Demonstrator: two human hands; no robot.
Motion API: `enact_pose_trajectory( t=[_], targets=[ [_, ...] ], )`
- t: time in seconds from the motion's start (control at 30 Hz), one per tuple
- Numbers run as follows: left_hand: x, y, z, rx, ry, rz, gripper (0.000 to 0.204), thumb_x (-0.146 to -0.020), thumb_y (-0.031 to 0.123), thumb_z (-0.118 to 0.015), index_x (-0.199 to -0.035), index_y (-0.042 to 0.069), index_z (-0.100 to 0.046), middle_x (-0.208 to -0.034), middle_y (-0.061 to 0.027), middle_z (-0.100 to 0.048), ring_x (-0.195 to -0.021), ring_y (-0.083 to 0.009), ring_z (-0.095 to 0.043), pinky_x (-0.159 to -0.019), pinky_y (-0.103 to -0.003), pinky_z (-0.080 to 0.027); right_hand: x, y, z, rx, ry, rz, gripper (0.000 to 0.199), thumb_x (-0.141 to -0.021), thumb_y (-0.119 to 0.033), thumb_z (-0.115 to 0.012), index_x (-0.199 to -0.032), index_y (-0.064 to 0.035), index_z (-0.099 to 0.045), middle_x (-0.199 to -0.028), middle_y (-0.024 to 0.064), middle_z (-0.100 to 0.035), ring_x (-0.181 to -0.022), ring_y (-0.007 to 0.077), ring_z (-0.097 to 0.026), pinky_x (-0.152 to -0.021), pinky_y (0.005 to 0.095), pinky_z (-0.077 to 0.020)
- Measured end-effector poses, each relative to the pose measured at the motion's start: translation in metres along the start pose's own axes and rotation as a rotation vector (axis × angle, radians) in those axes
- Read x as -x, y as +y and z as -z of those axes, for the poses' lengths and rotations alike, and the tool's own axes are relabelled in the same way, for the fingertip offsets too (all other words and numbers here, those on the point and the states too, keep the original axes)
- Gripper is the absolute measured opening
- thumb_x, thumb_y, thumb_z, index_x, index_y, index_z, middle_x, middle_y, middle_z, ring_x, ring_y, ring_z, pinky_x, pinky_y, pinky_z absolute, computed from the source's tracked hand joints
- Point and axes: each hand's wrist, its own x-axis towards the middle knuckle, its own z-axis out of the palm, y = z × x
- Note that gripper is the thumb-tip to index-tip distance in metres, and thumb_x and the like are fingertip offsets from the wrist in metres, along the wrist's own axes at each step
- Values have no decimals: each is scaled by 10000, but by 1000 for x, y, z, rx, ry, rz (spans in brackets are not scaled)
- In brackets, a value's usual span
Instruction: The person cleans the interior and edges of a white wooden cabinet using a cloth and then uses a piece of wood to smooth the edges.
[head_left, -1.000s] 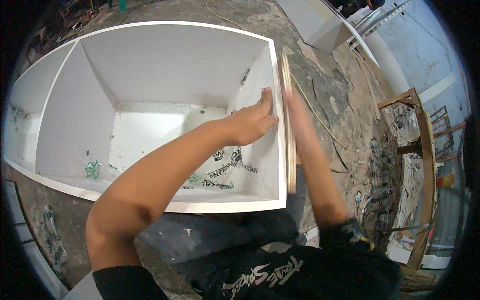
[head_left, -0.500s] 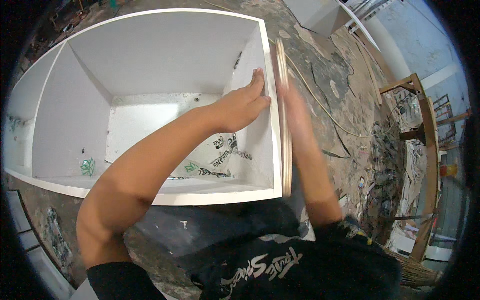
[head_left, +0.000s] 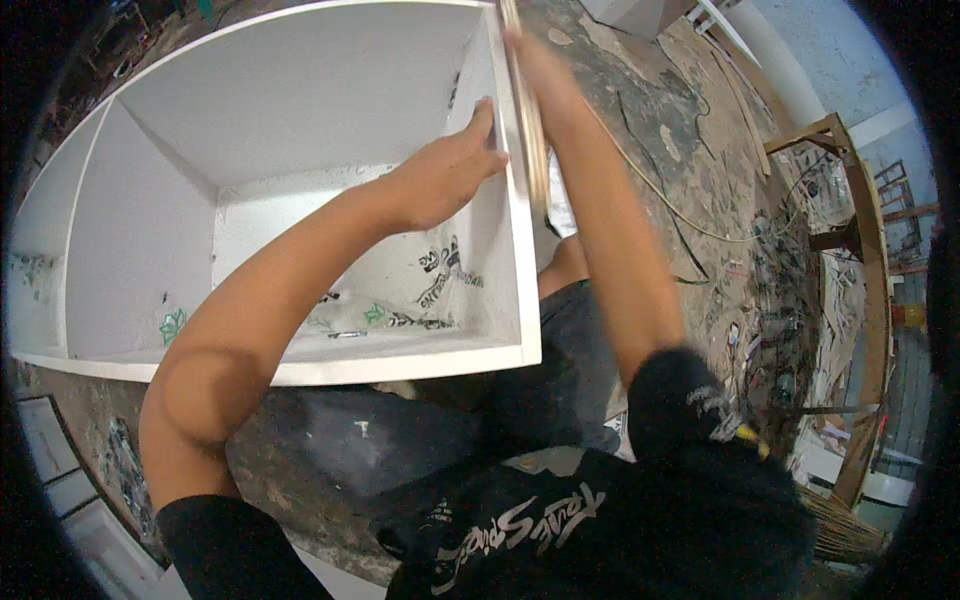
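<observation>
A white box-shaped cabinet (head_left: 522, 290) lies in front of me with its hollow side up and a divider toward its left. My left hand (head_left: 448, 178) reaches inside it, fingers stretched out against the inner face of the right end panel. Along the outside of that panel stands a pale, layered wooden board (head_left: 534, 165), seen edge-on. At the board's far part my right hand (head_left: 552, 88) has its fingers bent over the top edge; they are a little blurred. Whether the board touches the panel along its whole length, I cannot tell.
A thin slim object (head_left: 347, 334) lies inside the cabinet by its near wall. To the right, a hose (head_left: 690, 222) curves over the worn floor, a wooden frame (head_left: 868, 290) stands, and a broom (head_left: 845, 525) lies low. White panelled pieces (head_left: 100, 540) are at the lower left.
The board has slid away from me along the end panel, together with my right hand. The cabinet appears slightly farther up and left in view. My left hand stays at the panel's inner face.
</observation>
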Motion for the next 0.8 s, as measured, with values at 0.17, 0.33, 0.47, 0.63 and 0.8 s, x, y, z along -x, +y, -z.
enact_pose_trajectory(
  t=[0.17,0.33,0.47,0.63,0.8],
  targets=[
    [5,-9,-3,-97,139,-122,704,-934,344,-412,-1437,-75,-152,-1394,-335,-340,-1310,-433,-347,-1097,-398,-247,266,45,-7,-40,2,0,616,-929,-125,-525,-1455,25,-242,-1380,129,-432,-1283,192,-367,-1090,321,-223],
    [1,17,20,-542,272,-522,462,-890,278,-456,-1246,-11,-516,-1354,-195,-486,-1340,-319,-371,-1126,-458,-203,322,102,56,-117,238,-229,556,-945,-200,-502,-1409,52,-326,-1376,163,-450,-1261,215,-413,-1064,326,-271],
    [5,43,36,-655,18,-540,379,-855,304,-444,-972,19,-664,-1110,-144,-637,-1184,-309,-537,-1084,-482,-252,305,141,101,-184,387,-104,491,-956,-269,-470,-1322,56,-430,-1240,178,-548,-1125,233,-522,-1002,341,-361],
    [-2,47,34,-569,-46,-673,266,-790,275,-534,-900,75,-670,-993,-85,-645,-1029,-274,-598,-997,-475,-347,285,146,115,-494,480,-51,530,-949,-396,-414,-1274,20,-466,-1054,155,-616,-876,198,-607,-763,313,-498],
    [20,43,33,-536,-59,-700,252,-731,296,-582,-820,65,-629,-913,-87,-618,-882,-298,-590,-915,-486,-395,299,208,123,-647,587,-27,480,-933,-332,-430,-1263,15,-471,-1089,190,-607,-952,265,-607,-798,360,-500]
  ],
)
